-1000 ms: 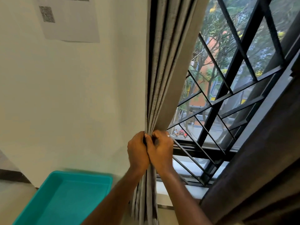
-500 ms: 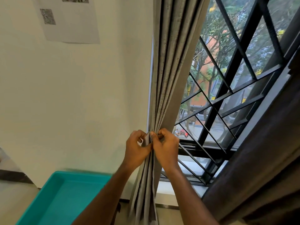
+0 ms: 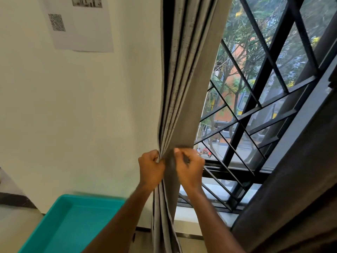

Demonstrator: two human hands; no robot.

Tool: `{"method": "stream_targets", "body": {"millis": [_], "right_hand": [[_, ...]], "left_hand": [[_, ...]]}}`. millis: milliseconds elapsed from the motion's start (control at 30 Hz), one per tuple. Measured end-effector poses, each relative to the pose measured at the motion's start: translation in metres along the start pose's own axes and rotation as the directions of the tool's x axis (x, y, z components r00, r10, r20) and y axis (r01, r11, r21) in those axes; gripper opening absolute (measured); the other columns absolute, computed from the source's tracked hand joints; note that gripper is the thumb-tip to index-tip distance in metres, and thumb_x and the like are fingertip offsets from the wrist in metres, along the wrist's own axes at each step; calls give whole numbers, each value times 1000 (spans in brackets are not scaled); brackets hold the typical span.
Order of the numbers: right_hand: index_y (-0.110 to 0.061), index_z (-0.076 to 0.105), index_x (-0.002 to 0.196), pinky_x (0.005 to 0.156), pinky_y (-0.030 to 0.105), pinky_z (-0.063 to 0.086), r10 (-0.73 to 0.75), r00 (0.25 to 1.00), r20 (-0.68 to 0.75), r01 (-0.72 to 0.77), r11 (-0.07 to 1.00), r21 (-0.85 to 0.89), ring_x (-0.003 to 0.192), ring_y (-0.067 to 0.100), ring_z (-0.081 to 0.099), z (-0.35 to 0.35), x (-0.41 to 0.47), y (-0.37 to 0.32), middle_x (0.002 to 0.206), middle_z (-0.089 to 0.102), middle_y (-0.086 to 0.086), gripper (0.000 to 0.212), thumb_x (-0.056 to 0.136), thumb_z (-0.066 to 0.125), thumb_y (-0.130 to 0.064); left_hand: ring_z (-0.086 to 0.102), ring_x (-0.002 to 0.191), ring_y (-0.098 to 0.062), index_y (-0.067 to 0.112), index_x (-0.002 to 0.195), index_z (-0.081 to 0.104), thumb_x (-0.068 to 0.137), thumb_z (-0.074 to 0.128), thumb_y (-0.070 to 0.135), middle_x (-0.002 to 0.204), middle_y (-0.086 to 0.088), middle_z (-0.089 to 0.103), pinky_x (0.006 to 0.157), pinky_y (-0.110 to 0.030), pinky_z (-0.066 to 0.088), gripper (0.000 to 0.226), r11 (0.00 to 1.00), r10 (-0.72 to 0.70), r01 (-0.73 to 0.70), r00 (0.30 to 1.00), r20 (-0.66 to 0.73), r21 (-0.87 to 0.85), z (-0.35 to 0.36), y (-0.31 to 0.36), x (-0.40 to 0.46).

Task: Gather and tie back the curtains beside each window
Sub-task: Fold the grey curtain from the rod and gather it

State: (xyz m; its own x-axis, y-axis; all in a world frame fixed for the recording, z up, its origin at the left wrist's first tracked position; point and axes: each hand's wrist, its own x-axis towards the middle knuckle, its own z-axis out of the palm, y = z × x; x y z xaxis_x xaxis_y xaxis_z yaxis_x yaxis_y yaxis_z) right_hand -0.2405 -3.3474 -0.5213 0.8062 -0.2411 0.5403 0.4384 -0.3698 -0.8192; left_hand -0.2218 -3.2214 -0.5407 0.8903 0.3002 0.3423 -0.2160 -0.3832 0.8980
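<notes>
- Left of the window grille (image 3: pixel 255 110), against the wall's edge: grey curtain (image 3: pixel 184 79), already bunched into narrow vertical pleats, hanging past the sill.
- Left hand (image 3: pixel 151 168): fingers curled round the bundle's wall-side edge, gripping the folds.
- Right hand (image 3: pixel 189 167): on the grille side of the bundle, fingers curled and pinching at the cloth; whether a tie-back band lies under them, cannot tell.
- A second, darker curtain (image 3: pixel 295 179) hangs right of the grille, untouched.
- Teal tray (image 3: pixel 60 225) sits below and left of the grille, near the wall.
- Handling, judged: cloth looks thick, soft and fairly heavy; pleats will spring loose if released. Best hold is round the whole bundle at the pinched waist, both hands kept tight while tying.
</notes>
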Motion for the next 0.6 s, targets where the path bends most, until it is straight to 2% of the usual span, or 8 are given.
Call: {"method": "stream_targets", "body": {"millis": [67, 100, 233, 300, 367, 433, 533, 600], "right_hand": [[-30, 72, 97, 80, 30, 55, 133, 984, -122, -127, 990, 57, 93, 4, 64, -13, 7, 11, 95, 70, -15, 19, 101, 61, -16], [-31, 71, 100, 80, 32, 57, 228, 969, -93, -219, 971, 98, 94, 4, 65, -20, 12, 15, 98, 71, -13, 22, 103, 57, -15], [-23, 70, 107, 62, 24, 56, 417, 842, 342, -509, 824, 249, 76, 8, 68, -40, 31, 19, 91, 76, -6, 28, 108, 46, -8], [-18, 71, 102, 63, 21, 51, 445, 684, 578, -569, 821, 42, 71, 8, 65, -46, 30, 14, 82, 75, -5, 31, 107, 44, -5], [-24, 76, 93, 76, 32, 50, 455, 554, 698, -527, 840, -129, 82, 13, 64, -47, 25, 20, 87, 75, -4, 37, 106, 46, -6], [-28, 79, 85, 81, 39, 49, 459, 493, 739, -544, 826, -150, 86, 16, 64, -47, 21, 21, 87, 75, -4, 42, 105, 49, -7], [-22, 76, 86, 74, 22, 51, 439, 515, 736, -444, 871, -210, 79, 6, 66, -47, 22, 16, 79, 75, -13, 37, 102, 51, 0], [-14, 77, 90, 78, 27, 58, 432, 573, 696, -379, 893, -242, 82, 7, 73, -45, 26, 16, 85, 78, -7, 25, 102, 56, -7]], "left_hand": [[48, 56, -16, -9, 66, 56, 83, 72, -8, 57, -4, 54, 51, -27, 44, 23, 981, -84, 114, 979, 185, -159, -13, -5, 10], [58, 61, -18, -9, 74, 63, 84, 67, -14, 64, -4, 64, 55, -26, 52, 12, 952, -113, 188, 949, 294, -240, -22, -4, 13], [74, 77, -24, -1, 91, 69, 86, 51, -24, 82, -10, 75, 71, -29, 63, 30, 811, -195, 464, 788, 584, -355, -49, 2, 30], [74, 84, -30, -2, 91, 72, 81, 57, -22, 90, -19, 73, 77, -35, 63, 28, 737, -210, 556, 729, 652, -384, -57, -2, 37], [72, 94, -35, -3, 98, 72, 70, 62, -13, 98, -23, 72, 80, -38, 63, 31, 709, -191, 587, 693, 696, -390, -61, -5, 42], [73, 94, -35, -5, 101, 67, 71, 63, -12, 99, -23, 72, 78, -37, 64, 31, 713, -194, 585, 695, 693, -386, -61, -3, 43], [75, 89, -31, -2, 99, 68, 88, 55, -19, 96, -21, 74, 78, -36, 64, 24, 754, -263, 554, 747, 610, -353, -59, 0, 43], [74, 94, -30, 2, 102, 70, 92, 59, -10, 100, -18, 75, 87, -39, 61, 19, 885, -242, 409, 813, 529, -224, -55, -1, 45]]}}
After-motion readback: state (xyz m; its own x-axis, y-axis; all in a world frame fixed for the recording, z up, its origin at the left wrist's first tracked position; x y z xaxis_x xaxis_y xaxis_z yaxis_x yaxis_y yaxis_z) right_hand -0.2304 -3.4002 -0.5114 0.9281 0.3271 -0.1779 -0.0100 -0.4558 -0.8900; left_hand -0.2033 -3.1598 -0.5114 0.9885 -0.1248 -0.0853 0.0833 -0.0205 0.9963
